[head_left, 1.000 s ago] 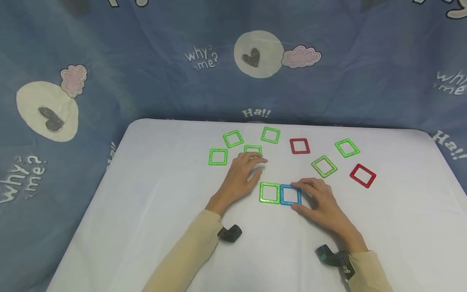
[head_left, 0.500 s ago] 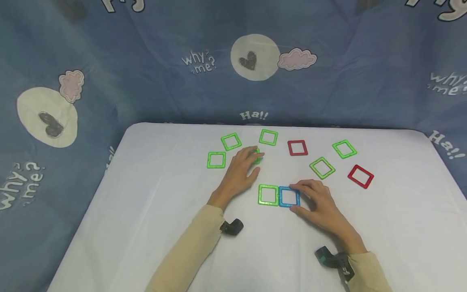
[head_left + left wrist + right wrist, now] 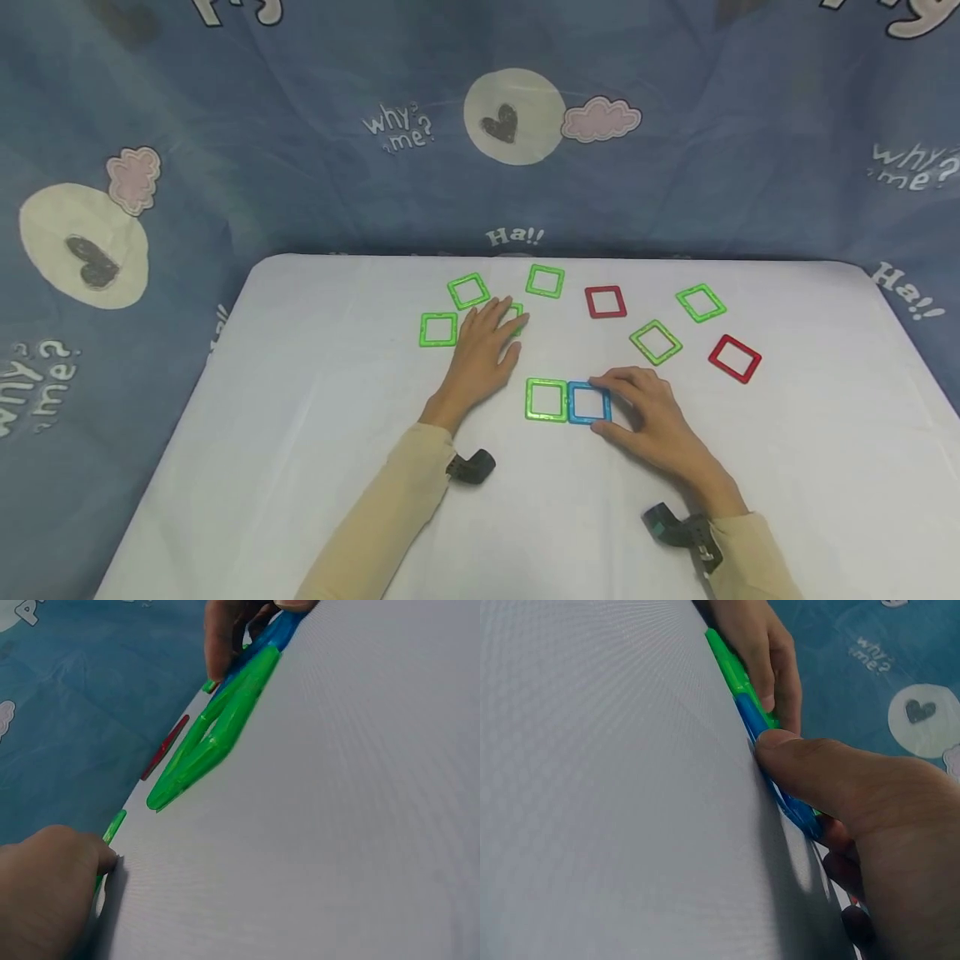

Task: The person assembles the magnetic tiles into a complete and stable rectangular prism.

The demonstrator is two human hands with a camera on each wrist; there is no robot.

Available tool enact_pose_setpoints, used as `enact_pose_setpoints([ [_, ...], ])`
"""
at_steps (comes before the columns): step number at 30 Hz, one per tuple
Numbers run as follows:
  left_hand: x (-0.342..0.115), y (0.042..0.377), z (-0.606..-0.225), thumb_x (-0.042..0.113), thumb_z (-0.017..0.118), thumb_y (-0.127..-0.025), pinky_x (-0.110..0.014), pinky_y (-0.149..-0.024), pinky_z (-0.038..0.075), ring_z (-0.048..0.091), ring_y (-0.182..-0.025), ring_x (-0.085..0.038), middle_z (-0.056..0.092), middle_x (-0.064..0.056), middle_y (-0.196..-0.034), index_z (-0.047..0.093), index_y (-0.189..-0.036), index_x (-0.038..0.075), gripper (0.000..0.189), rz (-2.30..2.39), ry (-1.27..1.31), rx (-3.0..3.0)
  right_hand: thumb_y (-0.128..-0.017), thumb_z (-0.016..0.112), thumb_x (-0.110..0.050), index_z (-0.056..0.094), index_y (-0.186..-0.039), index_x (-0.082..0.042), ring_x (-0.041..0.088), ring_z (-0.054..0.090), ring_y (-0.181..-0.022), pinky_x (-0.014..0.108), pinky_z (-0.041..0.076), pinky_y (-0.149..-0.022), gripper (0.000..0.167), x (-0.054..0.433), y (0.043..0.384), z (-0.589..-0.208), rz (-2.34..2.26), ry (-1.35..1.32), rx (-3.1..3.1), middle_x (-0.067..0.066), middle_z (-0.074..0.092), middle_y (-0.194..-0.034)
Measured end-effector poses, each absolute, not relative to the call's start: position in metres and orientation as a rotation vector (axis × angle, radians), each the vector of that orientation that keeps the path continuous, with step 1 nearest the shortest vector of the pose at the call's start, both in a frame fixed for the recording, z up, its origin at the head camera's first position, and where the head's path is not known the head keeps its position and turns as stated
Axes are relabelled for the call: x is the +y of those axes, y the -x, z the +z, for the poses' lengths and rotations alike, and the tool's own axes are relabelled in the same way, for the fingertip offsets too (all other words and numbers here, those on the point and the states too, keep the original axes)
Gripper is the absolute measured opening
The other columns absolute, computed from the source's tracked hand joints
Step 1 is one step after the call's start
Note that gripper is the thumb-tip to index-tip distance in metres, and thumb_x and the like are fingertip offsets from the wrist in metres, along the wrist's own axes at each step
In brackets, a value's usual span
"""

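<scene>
A blue square magnetic tile [image 3: 582, 420] lies flat on the white table, edge to edge with a green square tile [image 3: 546, 417]. My right hand [image 3: 654, 414] pinches the blue tile at its right side, thumb on the near edge and fingers on the far edge. My left hand [image 3: 480, 354] reaches over another green tile [image 3: 517, 308], fingers spread and mostly straight. That tile is partly hidden beneath the fingers. In the left wrist view the joined green tile [image 3: 225, 735] stretches out from the blue one; the right wrist view has the thumb on the blue tile [image 3: 751, 715].
Loose green tiles lie left of and behind my left hand, such as one green tile [image 3: 438, 343]. Farther right are a red tile [image 3: 606, 315], more green tiles and a second red tile [image 3: 735, 359]. A blue printed cloth [image 3: 337, 200] hangs behind the table [image 3: 315, 400].
My left hand has moved slightly farther away and left, over the green tile, covering more of it. My right hand keeps its pinch on the blue tile. The head view has shifted slightly.
</scene>
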State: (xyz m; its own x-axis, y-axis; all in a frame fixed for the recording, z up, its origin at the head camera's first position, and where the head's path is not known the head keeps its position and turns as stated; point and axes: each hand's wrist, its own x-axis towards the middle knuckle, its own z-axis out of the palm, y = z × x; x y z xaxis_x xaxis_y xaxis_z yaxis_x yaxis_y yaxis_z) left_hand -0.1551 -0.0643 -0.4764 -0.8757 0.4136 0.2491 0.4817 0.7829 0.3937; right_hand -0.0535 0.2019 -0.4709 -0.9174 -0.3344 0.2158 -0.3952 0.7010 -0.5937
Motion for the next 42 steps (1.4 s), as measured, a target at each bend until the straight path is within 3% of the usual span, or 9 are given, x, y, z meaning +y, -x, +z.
enact_pose_setpoints([
  [14, -0.057, 0.146, -0.472, 0.023, 0.045, -0.099, -0.044, -0.112, 0.028, 0.03, -0.138, -0.025, 0.037, -0.005, -0.148, 0.054, -0.134, 0.024, 0.036, -0.66, 0.703, -2.842, -0.072, 0.082, -0.027, 0.059, -0.125, -0.022, 0.016, 0.041, -0.116, 0.035, 0.028, -0.09, 0.058, 0.206, 0.043, -0.475, 1.028, -0.567, -2.791, -0.001, 0.053, -0.123],
  [42, -0.066, 0.146, -0.471, 0.033, 0.039, -0.101, -0.039, -0.109, 0.027, 0.03, -0.132, -0.022, 0.04, -0.001, -0.146, 0.053, -0.132, 0.035, 0.034, -0.662, 0.647, -2.847, -0.072, 0.082, -0.027, 0.059, -0.125, -0.022, 0.015, 0.041, -0.116, 0.035, 0.029, -0.091, 0.058, 0.199, 0.051, -0.467, 1.031, -0.592, -2.805, -0.002, 0.053, -0.124],
])
